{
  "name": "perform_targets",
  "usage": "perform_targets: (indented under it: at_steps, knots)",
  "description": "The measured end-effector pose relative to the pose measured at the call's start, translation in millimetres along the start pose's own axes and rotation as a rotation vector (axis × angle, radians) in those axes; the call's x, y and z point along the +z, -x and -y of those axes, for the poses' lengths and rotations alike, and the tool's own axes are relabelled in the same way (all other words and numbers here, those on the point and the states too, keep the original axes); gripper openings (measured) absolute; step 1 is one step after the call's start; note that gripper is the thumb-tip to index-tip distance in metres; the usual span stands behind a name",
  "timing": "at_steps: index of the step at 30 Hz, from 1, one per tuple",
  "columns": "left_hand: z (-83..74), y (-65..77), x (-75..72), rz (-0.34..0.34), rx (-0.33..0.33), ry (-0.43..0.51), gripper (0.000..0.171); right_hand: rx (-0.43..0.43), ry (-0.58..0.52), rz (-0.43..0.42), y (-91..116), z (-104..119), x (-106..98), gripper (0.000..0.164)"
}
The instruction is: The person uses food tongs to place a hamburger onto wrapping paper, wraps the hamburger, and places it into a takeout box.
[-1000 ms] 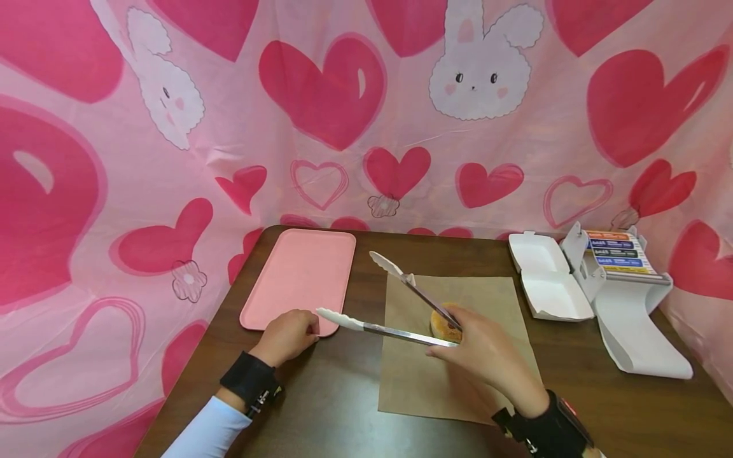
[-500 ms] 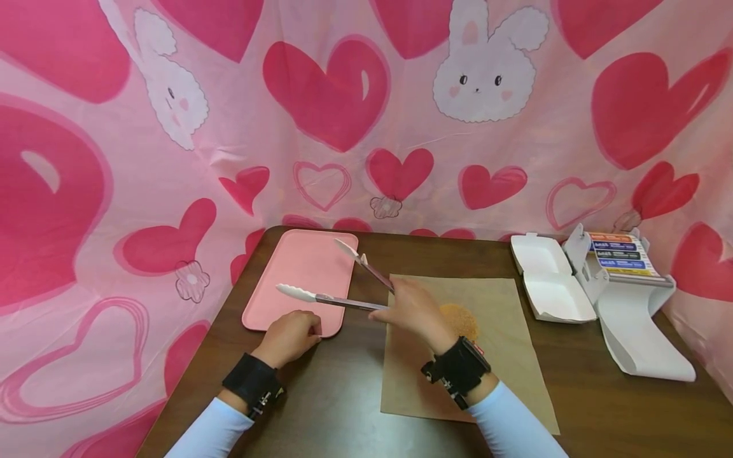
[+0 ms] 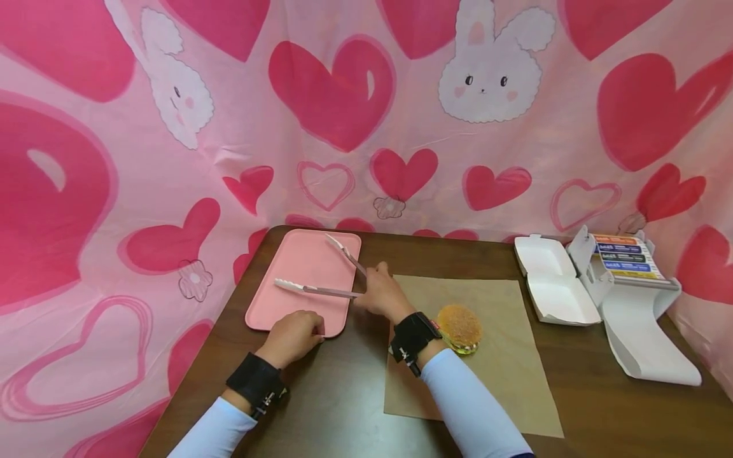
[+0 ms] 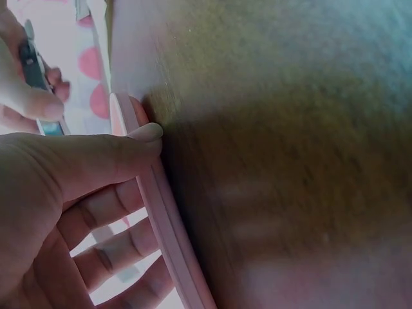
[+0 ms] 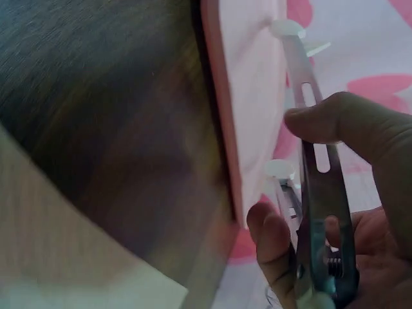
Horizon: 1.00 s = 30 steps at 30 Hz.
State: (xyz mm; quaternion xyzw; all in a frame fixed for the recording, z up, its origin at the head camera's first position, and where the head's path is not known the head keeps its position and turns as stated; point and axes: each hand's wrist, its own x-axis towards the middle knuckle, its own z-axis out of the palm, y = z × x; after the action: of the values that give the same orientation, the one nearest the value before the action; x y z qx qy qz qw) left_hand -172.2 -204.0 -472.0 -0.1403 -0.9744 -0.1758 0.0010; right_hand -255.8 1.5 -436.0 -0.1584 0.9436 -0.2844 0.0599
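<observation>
My left hand pinches the near edge of a pink tray; in the left wrist view the thumb lies over its rim, fingers on the far side. My right hand grips metal tongs with white scalloped tips, arms spread and nothing between them. Those tips lie over the tray. In the right wrist view, thumb and fingers wrap the tongs near the spring end. A burger with a seeded bun sits on brown paper, right of my right wrist.
A white clamshell box stands with its lid up at the back right. Beside it is a white dispenser with a paper strip hanging out. A heart-and-rabbit cloth hangs behind the dark wooden table.
My right hand has carried the tongs left, from over the burger to over the tray, uncovering the burger. My left hand has stayed at the tray's edge.
</observation>
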Motion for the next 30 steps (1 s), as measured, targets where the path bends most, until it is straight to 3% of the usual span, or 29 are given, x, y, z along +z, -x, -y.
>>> perform_targets:
  at_steps: [4, 8, 14, 30]
  knots:
    - [-1.1, -0.8, 0.7, 0.007, 0.003, 0.006, 0.021, -0.021, -0.039, 0.019, -8, 0, 8, 0.071]
    - [-1.9, -1.7, 0.3, 0.013, 0.002, 0.009, 0.020, -0.055, -0.020, -0.035, -11, -1, 13, 0.078]
    - [0.3, -1.4, -0.2, 0.017, -0.007, 0.002, 0.019, -0.115, 0.047, -0.117, -13, -4, 19, 0.065]
    - [-1.1, -0.8, -0.8, 0.001, -0.004, -0.014, 0.021, -0.064, 0.048, -0.078, -15, -8, 29, 0.069]
